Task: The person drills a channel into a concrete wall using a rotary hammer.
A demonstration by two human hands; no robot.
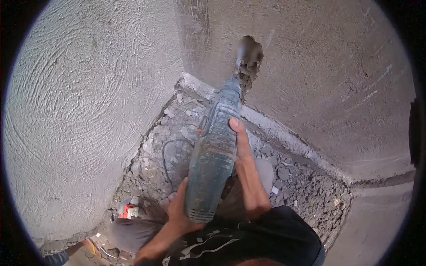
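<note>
A dusty blue-green power hammer (211, 155) points up and away from me, its bit (239, 60) at a ragged hole (252, 51) in the brown wall. Around the rear of the tool's body, on its left side, my left hand (177, 206) is closed; its fingers are partly hidden beneath the tool. My right hand (240, 137) holds the tool's front part from the right, thumb on top of the housing and the other fingers out of sight underneath.
Broken rubble (306, 190) covers the ground between the plastered left wall (80, 111) and the brown wall (328, 80). A cable (165, 159) loops left of the tool. A red and white object (128, 211) lies lower left, near another person's hand (90, 248).
</note>
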